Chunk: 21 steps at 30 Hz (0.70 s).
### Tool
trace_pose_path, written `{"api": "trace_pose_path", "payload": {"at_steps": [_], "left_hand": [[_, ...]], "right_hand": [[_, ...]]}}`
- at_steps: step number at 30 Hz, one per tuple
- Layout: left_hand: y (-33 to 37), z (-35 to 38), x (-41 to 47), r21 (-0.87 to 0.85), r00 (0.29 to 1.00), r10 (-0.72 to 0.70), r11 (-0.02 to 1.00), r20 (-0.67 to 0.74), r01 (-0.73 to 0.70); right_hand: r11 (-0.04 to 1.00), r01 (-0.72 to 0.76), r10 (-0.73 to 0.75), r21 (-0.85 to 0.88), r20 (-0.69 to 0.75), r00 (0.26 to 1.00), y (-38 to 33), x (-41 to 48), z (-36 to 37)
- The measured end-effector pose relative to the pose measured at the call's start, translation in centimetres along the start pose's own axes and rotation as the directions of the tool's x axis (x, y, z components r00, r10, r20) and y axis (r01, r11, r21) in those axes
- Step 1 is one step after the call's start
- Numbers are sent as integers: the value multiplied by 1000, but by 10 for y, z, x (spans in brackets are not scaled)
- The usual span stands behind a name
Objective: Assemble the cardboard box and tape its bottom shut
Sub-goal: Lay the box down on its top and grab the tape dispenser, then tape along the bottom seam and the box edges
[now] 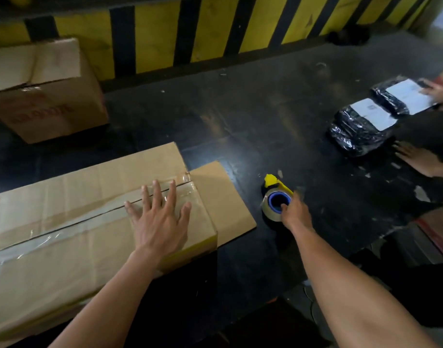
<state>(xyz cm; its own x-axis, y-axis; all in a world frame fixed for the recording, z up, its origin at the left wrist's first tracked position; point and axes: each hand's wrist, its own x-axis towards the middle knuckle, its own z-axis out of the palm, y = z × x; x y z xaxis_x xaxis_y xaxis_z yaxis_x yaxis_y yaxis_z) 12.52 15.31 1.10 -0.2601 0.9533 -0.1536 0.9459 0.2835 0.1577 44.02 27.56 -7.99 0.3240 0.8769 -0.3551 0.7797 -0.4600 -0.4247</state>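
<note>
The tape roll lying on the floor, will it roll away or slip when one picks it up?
The tape roll lies flat on its side, so a push probably slides it rather than rolls it. Its yellow cutter should also block rolling. The open blue core likely gives the right hand a firm hook.

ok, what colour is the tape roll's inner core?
Blue, on the tape roll; head view shows it best.

tan box (pixel 64 197), yellow-black striped wall (pixel 215 33), blue-cored tape (pixel 278 203)
</note>
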Motion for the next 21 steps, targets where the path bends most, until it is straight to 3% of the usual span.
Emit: {"api": "trace_pose_path", "payload": {"at_steps": [3,7,14,21], "left_hand": [[-3,-3,0,-52,1000,-6,999,-13,6],[-11,-7,-4,-57,999,8,998,-49,-10],[-35,-23,-11,-147,996,-34,989,-85,21],[-106,-31,-28,-193,985,-140,974,-103,118]], "right_hand": [[997,-61,62,40,-16,998,-6,4,0],[997,-65,60,45,109,992,-15,-3,-5],[943,241,-284,228,177,942,-87,-52,-55],[727,599,-674,335,188,714,-200,-148,-60]]}}
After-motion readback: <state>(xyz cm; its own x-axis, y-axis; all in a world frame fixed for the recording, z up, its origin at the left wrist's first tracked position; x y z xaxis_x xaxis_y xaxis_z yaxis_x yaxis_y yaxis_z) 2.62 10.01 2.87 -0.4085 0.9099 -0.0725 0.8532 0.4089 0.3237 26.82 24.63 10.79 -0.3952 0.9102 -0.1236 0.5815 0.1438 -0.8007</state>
